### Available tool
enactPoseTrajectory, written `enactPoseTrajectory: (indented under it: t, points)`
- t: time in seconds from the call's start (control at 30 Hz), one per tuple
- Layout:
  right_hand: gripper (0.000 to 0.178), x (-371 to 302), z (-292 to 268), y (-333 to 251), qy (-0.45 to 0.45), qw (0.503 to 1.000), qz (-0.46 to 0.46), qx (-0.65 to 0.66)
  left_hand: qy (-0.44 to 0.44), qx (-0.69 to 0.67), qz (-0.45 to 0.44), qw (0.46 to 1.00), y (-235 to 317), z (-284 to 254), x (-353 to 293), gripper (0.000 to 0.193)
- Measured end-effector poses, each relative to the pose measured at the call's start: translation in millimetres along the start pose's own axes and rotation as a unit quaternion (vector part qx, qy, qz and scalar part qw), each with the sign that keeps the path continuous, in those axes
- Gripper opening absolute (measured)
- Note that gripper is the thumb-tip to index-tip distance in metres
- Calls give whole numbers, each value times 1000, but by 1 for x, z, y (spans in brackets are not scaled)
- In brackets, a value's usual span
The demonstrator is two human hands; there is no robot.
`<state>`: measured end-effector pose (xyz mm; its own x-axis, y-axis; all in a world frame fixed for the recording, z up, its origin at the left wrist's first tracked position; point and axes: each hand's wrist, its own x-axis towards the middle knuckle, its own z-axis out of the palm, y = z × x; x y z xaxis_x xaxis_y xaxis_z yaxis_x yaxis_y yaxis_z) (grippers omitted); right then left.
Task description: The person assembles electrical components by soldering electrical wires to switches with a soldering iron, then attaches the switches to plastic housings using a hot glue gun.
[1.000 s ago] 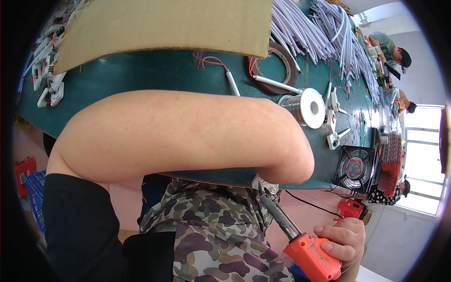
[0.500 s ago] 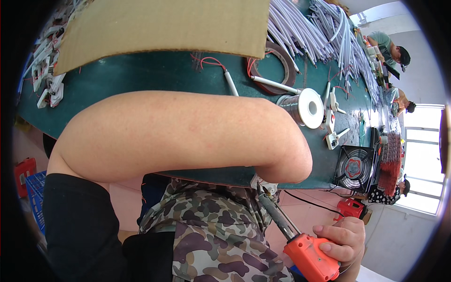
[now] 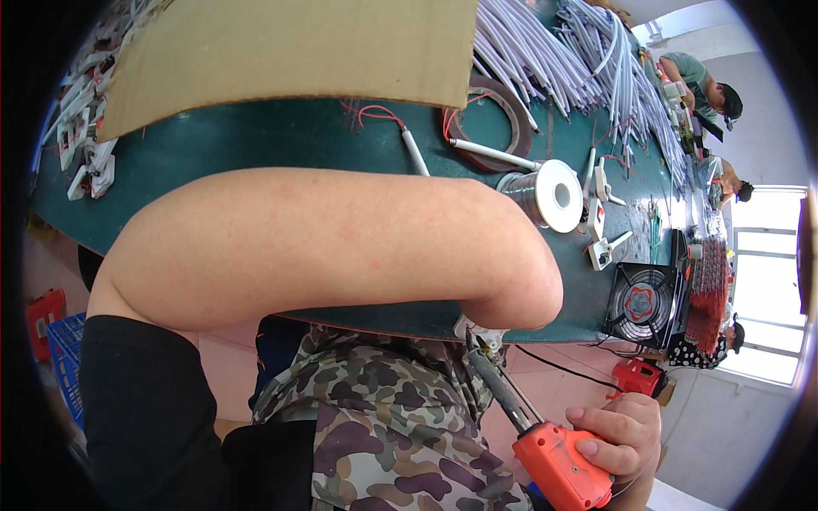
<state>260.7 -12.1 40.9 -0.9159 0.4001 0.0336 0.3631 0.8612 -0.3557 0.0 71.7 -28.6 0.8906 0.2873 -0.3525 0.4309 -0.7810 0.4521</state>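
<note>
My left forearm (image 3: 341,238) stretches across the middle of the view and bends down at its right end. Only the back edge of my left hand (image 3: 515,311) shows there, and its fingers are hidden. Just below it, a small white part (image 3: 471,328) peeks out; whether the hand grips it does not show. At the lower right my right hand (image 3: 618,439) is closed around the orange handle of a soldering gun (image 3: 564,467). The gun's metal barrel slants up to the left, and its tip lies close against the white part.
Behind my forearm, the green table (image 3: 230,145) carries a solder spool (image 3: 560,196), a brown tape roll (image 3: 517,119), white tubes with red wires (image 3: 415,153), cardboard (image 3: 290,51) and bundled white tubes (image 3: 545,60). A black fan (image 3: 641,304) stands right. People (image 3: 703,85) sit at the far right.
The table items have shifted slightly left in view. My left arm and the soldering gun in my right hand have hardly moved.
</note>
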Motion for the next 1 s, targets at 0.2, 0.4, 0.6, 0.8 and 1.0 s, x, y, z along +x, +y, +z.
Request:
enactPoseTrajectory:
  t: [0.2,0.4,0.6,0.8,1.0]
  points:
    - [47,12,-9,-1,-11,999,-21,49,6,-15,3,1000,0,-3,-3,19]
    - [48,8,-8,0,-11,999,-14,48,6,7,28,1000,-3,-1,2,18]
    - [46,-10,3,-6,67,997,29,-23,14,-17,-5,1000,-11,8,-2,15]
    - [49,-56,1,21,151,987,-37,35,94,-59,43,993,-22,1,-7,12]
    - [27,-91,35,10,312,949,21,41,381,-140,81,910,-22,29,-30,11]
